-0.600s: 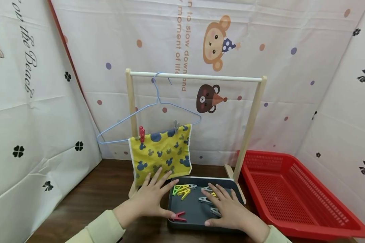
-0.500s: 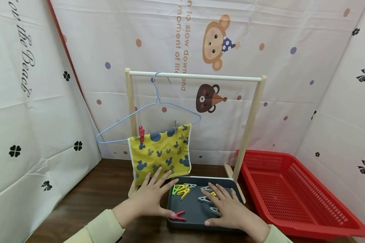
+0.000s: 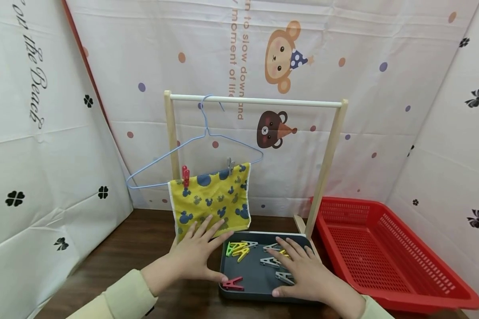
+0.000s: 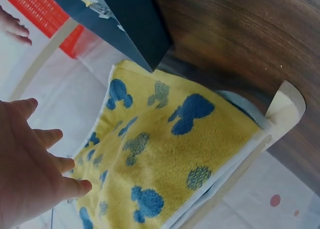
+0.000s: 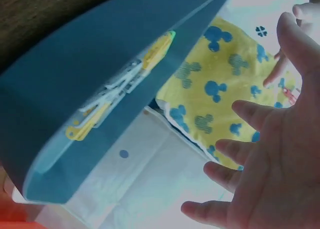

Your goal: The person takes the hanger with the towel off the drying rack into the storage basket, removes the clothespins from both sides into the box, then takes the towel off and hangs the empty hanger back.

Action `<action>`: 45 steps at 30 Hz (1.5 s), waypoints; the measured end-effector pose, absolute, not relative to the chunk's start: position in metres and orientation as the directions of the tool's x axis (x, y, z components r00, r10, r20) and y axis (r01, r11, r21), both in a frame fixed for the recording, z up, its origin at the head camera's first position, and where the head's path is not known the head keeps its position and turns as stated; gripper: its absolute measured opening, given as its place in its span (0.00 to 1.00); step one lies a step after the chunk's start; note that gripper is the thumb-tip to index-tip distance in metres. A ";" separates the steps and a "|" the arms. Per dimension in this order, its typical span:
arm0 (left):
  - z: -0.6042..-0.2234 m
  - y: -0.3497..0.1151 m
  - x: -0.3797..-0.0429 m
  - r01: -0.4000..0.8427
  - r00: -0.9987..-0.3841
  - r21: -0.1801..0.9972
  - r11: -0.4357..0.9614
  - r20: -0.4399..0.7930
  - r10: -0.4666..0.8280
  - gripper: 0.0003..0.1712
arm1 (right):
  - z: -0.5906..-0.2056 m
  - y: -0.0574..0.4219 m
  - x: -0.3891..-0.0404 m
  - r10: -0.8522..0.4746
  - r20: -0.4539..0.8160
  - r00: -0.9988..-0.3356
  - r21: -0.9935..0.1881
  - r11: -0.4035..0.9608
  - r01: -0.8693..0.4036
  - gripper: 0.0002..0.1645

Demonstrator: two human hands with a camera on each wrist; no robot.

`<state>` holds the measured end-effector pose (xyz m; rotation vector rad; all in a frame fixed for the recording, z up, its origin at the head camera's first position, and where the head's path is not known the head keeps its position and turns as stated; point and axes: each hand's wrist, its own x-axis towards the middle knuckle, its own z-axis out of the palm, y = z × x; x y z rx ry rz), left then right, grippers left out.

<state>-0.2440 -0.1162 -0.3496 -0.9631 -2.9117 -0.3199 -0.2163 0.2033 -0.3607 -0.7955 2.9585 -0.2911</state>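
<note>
My left hand (image 3: 193, 254) is spread with fingers apart in front of the lower edge of a yellow towel (image 3: 211, 199) printed with blue mouse heads. Its thumb overlaps the end of a red clothespin (image 3: 233, 284) in the head view. Over the right part of a dark tray (image 3: 251, 283), my right hand (image 3: 309, 274) hovers, fingers spread and holding nothing. Grey clothespins (image 3: 269, 262) and yellow ones (image 3: 241, 253) lie in the tray. The towel hangs from a blue wire hanger (image 3: 207, 133), fixed by a red clothespin (image 3: 186, 176) and a grey clothespin (image 3: 230, 165).
The hanger hooks over the white bar (image 3: 259, 101) of a wooden rack (image 3: 327, 164) behind the tray. A red plastic basket (image 3: 423, 301) stands to the right on the brown table (image 3: 104, 266). Printed white cloth (image 3: 383, 102) encloses the back and sides.
My left hand has shifted slightly left and up, my right hand slightly right. Both remain spread; towel, hanger and clothespins stay in place.
</note>
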 end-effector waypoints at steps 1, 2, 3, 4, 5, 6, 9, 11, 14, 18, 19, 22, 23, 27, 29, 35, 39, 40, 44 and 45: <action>-0.348 -0.117 -0.243 0.598 -0.801 0.177 0.782 0.119 0.586 0.61 | -0.358 0.204 -0.215 -0.505 -0.005 -0.863 -0.196 0.847 -0.495 0.57; -0.346 -0.118 -0.242 0.600 -0.800 0.178 0.780 0.119 0.588 0.61 | -0.355 0.204 -0.214 -0.504 -0.001 -0.864 -0.197 0.847 -0.494 0.57; -0.345 -0.118 -0.241 0.602 -0.798 0.177 0.779 0.119 0.590 0.60 | -0.353 0.204 -0.213 -0.503 0.005 -0.864 -0.197 0.847 -0.494 0.57; -0.343 -0.119 -0.240 0.604 -0.797 0.174 0.777 0.122 0.592 0.60 | -0.350 0.204 -0.212 -0.502 0.010 -0.865 -0.195 0.847 -0.494 0.56; -0.342 -0.119 -0.240 0.606 -0.795 0.171 0.777 0.122 0.594 0.60 | -0.348 0.205 -0.212 -0.501 0.016 -0.865 -0.195 0.847 -0.494 0.56; -0.341 -0.119 -0.240 0.607 -0.794 0.169 0.776 0.123 0.595 0.60 | -0.346 0.205 -0.211 -0.500 0.022 -0.866 -0.193 0.848 -0.494 0.56; -0.338 -0.118 -0.240 0.610 -0.793 0.161 0.776 0.123 0.597 0.60 | -0.342 0.205 -0.211 -0.495 0.035 -0.868 -0.189 0.850 -0.493 0.57; -0.336 -0.118 -0.241 0.610 -0.792 0.159 0.776 0.122 0.598 0.59 | -0.340 0.204 -0.212 -0.495 0.041 -0.868 -0.194 0.848 -0.492 0.57; -0.331 -0.119 -0.241 0.618 -0.786 0.155 0.771 0.133 0.604 0.57 | -0.337 0.202 -0.212 -0.520 0.069 -0.852 -0.194 0.830 -0.522 0.53; -0.318 -0.121 -0.241 0.626 -0.777 0.129 0.769 0.182 0.603 0.54 | -0.331 0.201 -0.215 -0.564 0.133 -0.815 -0.155 0.800 -0.579 0.45; -0.314 -0.122 -0.242 0.630 -0.772 0.115 0.768 0.202 0.603 0.53 | -0.329 0.200 -0.215 -0.565 0.142 -0.813 -0.151 0.799 -0.582 0.44; -0.300 -0.126 -0.244 0.628 -0.761 0.067 0.775 0.262 0.593 0.51 | -0.324 0.199 -0.218 -0.555 0.149 -0.819 -0.153 0.805 -0.573 0.42; -0.294 -0.127 -0.245 0.628 -0.755 0.052 0.777 0.283 0.591 0.51 | -0.322 0.199 -0.219 -0.549 0.147 -0.823 -0.159 0.808 -0.568 0.42; -0.271 -0.133 -0.247 0.618 -0.732 -0.011 0.786 0.356 0.581 0.47 | -0.317 0.197 -0.221 -0.535 0.133 -0.834 -0.167 0.817 -0.551 0.40; -0.258 -0.137 -0.247 0.606 -0.726 -0.024 0.795 0.392 0.565 0.46 | -0.314 0.196 -0.221 -0.534 0.135 -0.834 -0.163 0.819 -0.551 0.40; -0.218 -0.156 -0.257 0.535 -0.736 -0.010 0.845 0.485 0.472 0.44 | -0.309 0.195 -0.221 -0.531 0.139 -0.836 -0.162 0.820 -0.549 0.39; -0.197 -0.172 -0.266 0.452 -0.784 0.052 0.890 0.500 0.369 0.45 | -0.308 0.195 -0.221 -0.520 0.124 -0.845 -0.191 0.823 -0.535 0.38; -0.193 -0.175 -0.268 0.431 -0.799 0.072 0.899 0.494 0.343 0.44 | -0.308 0.195 -0.220 -0.517 0.117 -0.848 -0.201 0.824 -0.530 0.37; -0.185 -0.189 -0.279 0.359 -0.857 0.171 0.917 0.449 0.252 0.43 | -0.309 0.195 -0.219 -0.507 0.098 -0.856 -0.232 0.825 -0.515 0.37; -0.185 -0.192 -0.283 0.348 -0.866 0.193 0.917 0.440 0.236 0.43 | -0.310 0.195 -0.219 -0.506 0.096 -0.857 -0.236 0.825 -0.514 0.37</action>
